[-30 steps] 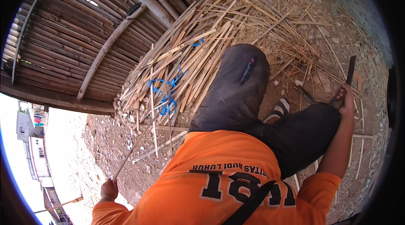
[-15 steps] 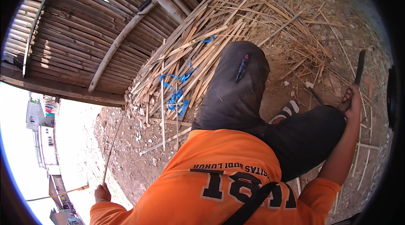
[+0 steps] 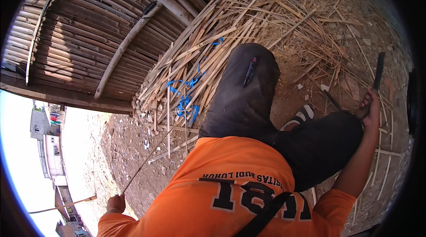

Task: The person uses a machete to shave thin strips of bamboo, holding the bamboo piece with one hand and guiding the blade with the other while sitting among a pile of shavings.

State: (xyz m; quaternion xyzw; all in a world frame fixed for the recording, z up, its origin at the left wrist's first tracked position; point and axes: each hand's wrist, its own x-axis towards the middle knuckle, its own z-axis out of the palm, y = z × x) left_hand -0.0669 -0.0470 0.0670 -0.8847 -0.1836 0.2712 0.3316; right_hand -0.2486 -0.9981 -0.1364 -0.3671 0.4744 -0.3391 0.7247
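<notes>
The left hand (image 3: 116, 203) grips a thin brown stick (image 3: 143, 167) at the person's left, slanting up rightward toward the pile of pale wooden strips (image 3: 186, 55); half a second ago it stood steeper. Beside the dark-trousered right knee (image 3: 348, 131), the right hand (image 3: 372, 107) clasps a long, dark-bladed knife (image 3: 379, 71) pointing forward.

A thin, brownish stick (image 3: 141, 169), long and nearly straight, is held at its near end in the left hand (image 3: 116, 203) and slants forward and to the right above the ground; whether its far end touches anything is unclear. The knife (image 3: 378, 71) has a long, narrow, dark blade, bare and pointing forward, its handle gripped in the right hand (image 3: 369, 103), well apart from the stick.
</notes>
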